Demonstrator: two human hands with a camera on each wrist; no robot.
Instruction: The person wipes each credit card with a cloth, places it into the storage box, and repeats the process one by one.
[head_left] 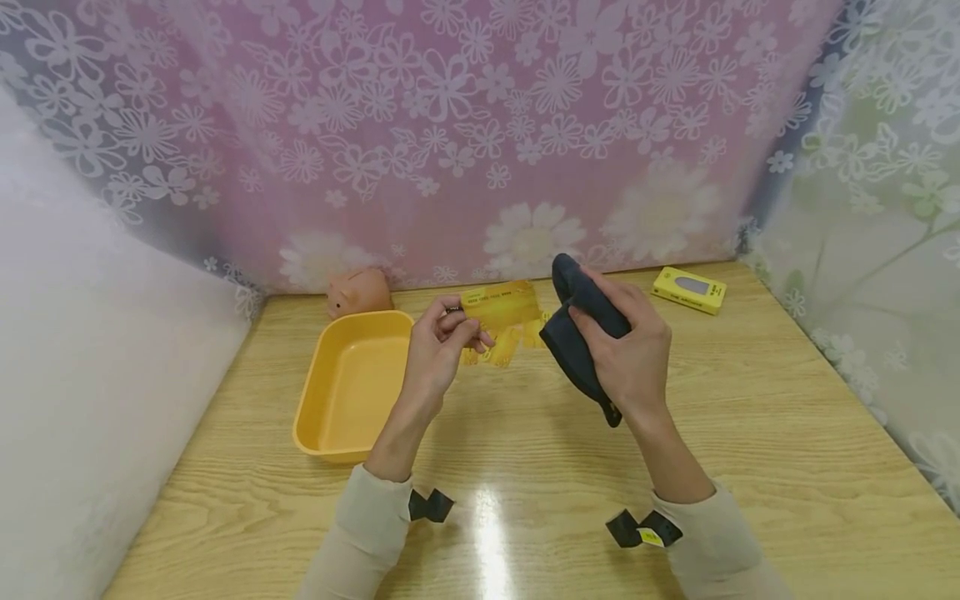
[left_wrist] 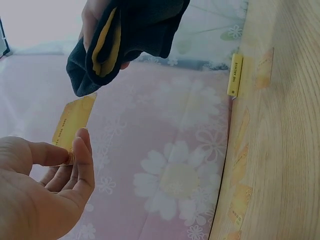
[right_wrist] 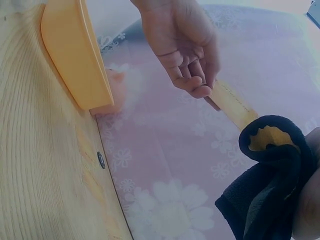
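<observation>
In the head view my left hand (head_left: 438, 346) pinches a gold card (head_left: 501, 307) between thumb and fingers, at the end with a dark stripe. My right hand (head_left: 633, 346) grips a bunched, dark navy fabric piece (head_left: 577, 358). Yellow shows inside the fabric's opening (right_wrist: 267, 137) in the right wrist view, where the card's far end overlaps its rim. From the left wrist, the card (left_wrist: 75, 122) stands tilted, its upper end close below the fabric. Several more gold cards (head_left: 501, 348) lie on the table behind the hands, partly hidden by them.
A yellow plastic basin (head_left: 306, 421) stands left of the left hand, with an orange piggy figure (head_left: 363, 292) behind it. A small yellow box (head_left: 688, 290) lies at the back right of the wooden table (head_left: 750, 417). Flowered cloth (head_left: 450, 150) hangs along the back edge.
</observation>
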